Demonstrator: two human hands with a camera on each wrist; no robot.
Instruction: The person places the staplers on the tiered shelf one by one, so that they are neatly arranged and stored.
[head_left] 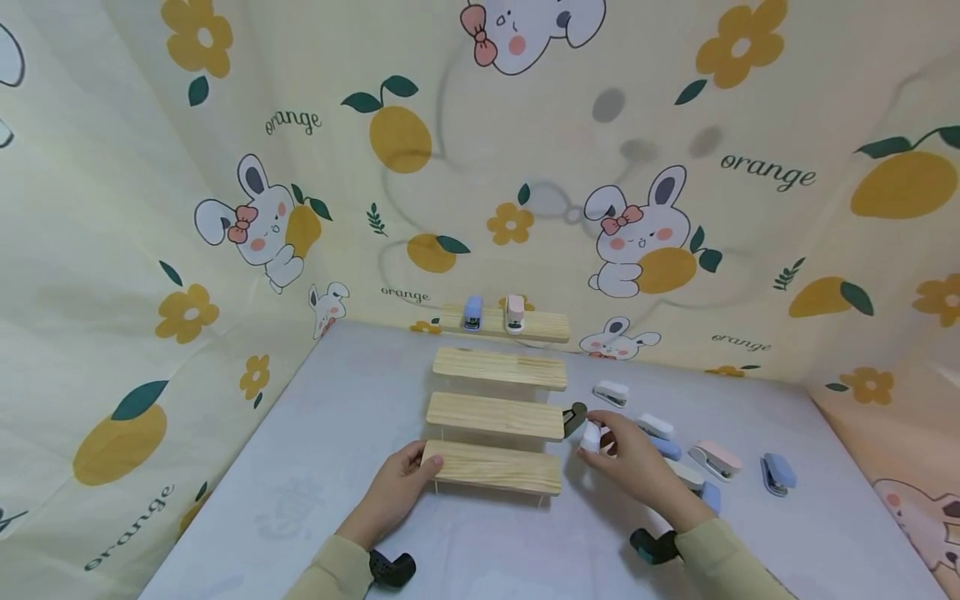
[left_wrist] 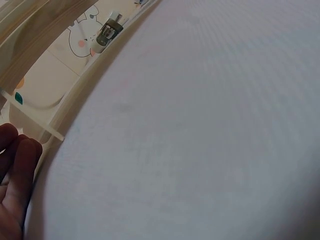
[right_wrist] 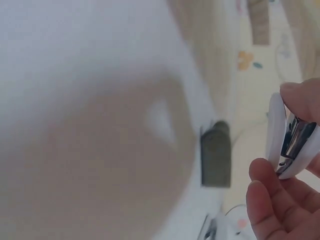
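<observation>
In the head view my left hand (head_left: 393,493) grips the left end of the lowest board of a tiered wooden rack (head_left: 495,468), thumb on top. Its fingers show at the edge of the left wrist view, beside a thin clear support. Right of the rack, my right hand (head_left: 637,467) pinches a small white stapler (head_left: 591,437) between thumb and fingers. Its metal inside (right_wrist: 296,137) shows in the right wrist view. A dark green stapler (head_left: 575,418) lies just beyond it, by the rack's right side. On the top board stand a blue stapler (head_left: 472,312) and a pink stapler (head_left: 514,314).
Several more staplers lie on the table to the right: a white one (head_left: 611,393) farther back, a pink one (head_left: 716,460), and a blue one (head_left: 778,474) outermost. Others lie partly hidden behind my right hand. A patterned cloth (head_left: 525,167) hangs behind the pale tabletop (head_left: 300,433).
</observation>
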